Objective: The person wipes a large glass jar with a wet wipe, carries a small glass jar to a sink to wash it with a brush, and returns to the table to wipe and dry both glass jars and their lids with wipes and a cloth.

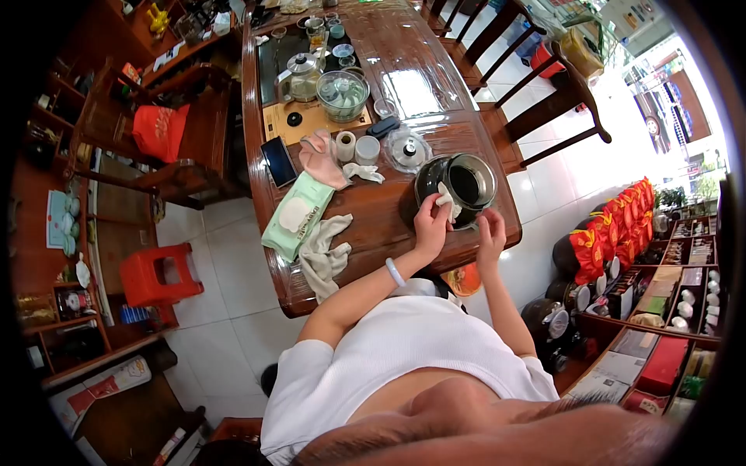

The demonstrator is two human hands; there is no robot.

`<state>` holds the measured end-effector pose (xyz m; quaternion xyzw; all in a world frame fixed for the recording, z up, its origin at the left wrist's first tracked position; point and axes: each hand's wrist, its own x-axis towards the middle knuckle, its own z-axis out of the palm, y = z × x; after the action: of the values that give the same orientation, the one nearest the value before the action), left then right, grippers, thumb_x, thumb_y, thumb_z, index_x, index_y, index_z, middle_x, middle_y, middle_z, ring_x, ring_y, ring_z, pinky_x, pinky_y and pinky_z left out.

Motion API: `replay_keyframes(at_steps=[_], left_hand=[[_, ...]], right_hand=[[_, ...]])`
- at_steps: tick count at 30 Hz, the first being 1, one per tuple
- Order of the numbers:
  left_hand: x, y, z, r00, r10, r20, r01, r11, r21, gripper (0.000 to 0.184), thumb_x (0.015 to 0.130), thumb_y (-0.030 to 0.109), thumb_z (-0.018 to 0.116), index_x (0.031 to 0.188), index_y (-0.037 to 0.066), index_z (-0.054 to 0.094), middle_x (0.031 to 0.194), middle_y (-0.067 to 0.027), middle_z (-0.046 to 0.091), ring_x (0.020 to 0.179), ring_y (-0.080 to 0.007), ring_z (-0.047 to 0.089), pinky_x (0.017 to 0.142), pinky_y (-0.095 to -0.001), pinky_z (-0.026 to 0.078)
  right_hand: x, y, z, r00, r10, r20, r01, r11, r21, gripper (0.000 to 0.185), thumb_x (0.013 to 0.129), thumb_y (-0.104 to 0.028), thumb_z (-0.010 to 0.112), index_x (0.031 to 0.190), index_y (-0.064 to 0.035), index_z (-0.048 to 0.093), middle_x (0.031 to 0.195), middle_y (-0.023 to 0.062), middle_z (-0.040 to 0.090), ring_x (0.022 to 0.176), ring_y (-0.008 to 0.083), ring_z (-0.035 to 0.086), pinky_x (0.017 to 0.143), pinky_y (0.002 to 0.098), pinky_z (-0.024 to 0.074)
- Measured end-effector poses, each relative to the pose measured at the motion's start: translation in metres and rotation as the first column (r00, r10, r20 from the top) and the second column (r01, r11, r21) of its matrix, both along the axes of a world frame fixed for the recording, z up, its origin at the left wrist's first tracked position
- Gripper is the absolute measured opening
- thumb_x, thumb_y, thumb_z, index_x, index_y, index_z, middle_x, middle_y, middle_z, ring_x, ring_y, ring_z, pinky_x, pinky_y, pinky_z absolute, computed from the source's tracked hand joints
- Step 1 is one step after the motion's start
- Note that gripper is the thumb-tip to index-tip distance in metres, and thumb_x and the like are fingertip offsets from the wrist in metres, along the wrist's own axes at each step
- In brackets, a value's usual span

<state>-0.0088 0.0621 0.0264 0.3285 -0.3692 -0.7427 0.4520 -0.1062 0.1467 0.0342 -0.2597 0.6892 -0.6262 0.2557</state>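
A dark, round jar (pixel 423 188) with a wide open mouth stands at the near right corner of the wooden table. My left hand (pixel 430 229) pinches a crumpled white wipe (pixel 446 199) against the near left side of its rim. At the near right of the same rim is my right hand (pixel 491 238), its fingers curled together; whatever they hold, if anything, I cannot make out. A glass lid with a knob (pixel 408 149) lies on clear plastic just beyond the jar. To the left rest a green and white wipes pack (pixel 297 217) and a grey cloth (pixel 322 252).
The table (pixel 420 58) carries a glass kettle (pixel 301 78), a glass bowl (pixel 342 95), a phone (pixel 279 161) and a pink cloth (pixel 318 159). Wooden chairs (pixel 544 101) flank it. A red stool (pixel 159 276) stands left; red-covered jars (pixel 610 233) line the right.
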Motion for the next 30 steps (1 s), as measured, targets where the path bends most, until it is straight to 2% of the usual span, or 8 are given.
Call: replay_keyframes(at_steps=[3,6,8,10,17,21,23,30], left_hand=[[-0.006,-0.012,0.013,0.993,0.068,-0.094,-0.051,0.984,0.171,0.015,0.083,0.008,0.05,0.095,0.001,0.051,0.068,-0.0013,0.052,0.049,-0.0068,0.048,0.039,-0.0186,0.036],[-0.012,-0.044,0.005,0.999,0.049,0.001,-0.049,0.998,-0.049,0.013,0.084,0.012,0.048,0.088,0.004,0.058,0.067,0.0024,0.049,0.048,-0.0044,0.043,0.04,-0.0168,0.033],[-0.004,-0.076,0.006,0.964,-0.248,0.092,0.25,0.968,-0.009,0.013,0.083,0.012,0.049,0.087,0.005,0.059,0.063,0.003,0.05,0.048,-0.0034,0.043,0.041,-0.0167,0.033],[-0.001,-0.109,0.018,0.828,-0.544,0.137,0.54,0.839,0.07,0.013,0.083,0.014,0.049,0.084,0.005,0.059,0.059,0.0035,0.051,0.048,-0.0029,0.044,0.041,-0.0167,0.033],[-0.069,-0.173,0.03,0.47,-0.825,0.315,0.882,0.451,-0.134,0.019,0.081,0.012,0.052,0.094,0.002,0.061,0.068,0.0037,0.056,0.055,-0.0037,0.048,0.049,-0.0159,0.038],[-0.097,-0.17,0.025,0.193,-0.977,0.093,0.98,0.186,-0.073,0.02,0.08,0.01,0.054,0.094,-0.002,0.06,0.084,-0.0023,0.061,0.071,-0.0072,0.056,0.064,-0.0189,0.045],[-0.084,-0.162,0.037,0.371,-0.916,0.154,0.928,0.37,-0.034,0.016,0.081,0.011,0.053,0.09,0.0,0.06,0.082,0.0002,0.058,0.073,-0.0059,0.052,0.066,-0.019,0.043],[-0.001,-0.147,0.012,0.611,-0.557,0.563,0.779,0.552,-0.299,0.016,0.082,0.013,0.052,0.088,0.0,0.06,0.077,0.0,0.055,0.067,-0.0053,0.05,0.056,-0.0175,0.039]], right_hand=[[-0.024,-0.023,0.006,0.973,0.079,-0.219,-0.106,0.988,-0.116,0.04,0.087,-0.016,0.045,0.122,0.0022,0.036,0.118,0.0105,0.045,0.108,0.0182,0.043,0.092,0.0294,0.0318],[-0.036,-0.039,0.0,0.948,0.228,-0.223,-0.255,0.962,-0.098,0.047,0.092,-0.03,0.029,0.125,0.002,0.032,0.125,0.0118,0.038,0.116,0.0187,0.035,0.096,0.0302,0.0257],[-0.028,-0.042,0.003,0.955,0.214,-0.207,-0.239,0.966,-0.1,0.046,0.091,-0.029,0.029,0.125,0.0023,0.031,0.125,0.0115,0.038,0.116,0.0182,0.035,0.096,0.0294,0.0252],[-0.022,-0.041,0.009,0.964,0.187,-0.19,-0.208,0.973,-0.097,0.046,0.091,-0.028,0.03,0.126,0.0026,0.03,0.125,0.0113,0.038,0.116,0.0178,0.035,0.096,0.0287,0.0248],[-0.016,-0.044,0.016,0.985,0.122,-0.124,-0.136,0.984,-0.117,0.047,0.09,-0.024,0.031,0.128,0.0036,0.025,0.125,0.0105,0.038,0.115,0.0162,0.034,0.096,0.0261,0.0233],[-0.014,-0.043,0.017,0.992,0.082,-0.097,-0.094,0.988,-0.126,0.048,0.09,-0.021,0.032,0.129,0.0042,0.022,0.125,0.01,0.037,0.115,0.0153,0.034,0.096,0.0246,0.0225],[-0.017,-0.042,0.01,0.997,0.041,-0.06,-0.049,0.99,-0.135,0.049,0.089,-0.022,0.033,0.128,0.0046,0.023,0.123,0.0103,0.04,0.113,0.0156,0.036,0.095,0.0245,0.0242],[-0.019,-0.045,-0.008,0.994,0.025,-0.104,-0.047,0.976,-0.213,0.05,0.088,-0.022,0.036,0.128,0.0051,0.024,0.125,0.0117,0.037,0.115,0.0167,0.033,0.097,0.0253,0.0219]])
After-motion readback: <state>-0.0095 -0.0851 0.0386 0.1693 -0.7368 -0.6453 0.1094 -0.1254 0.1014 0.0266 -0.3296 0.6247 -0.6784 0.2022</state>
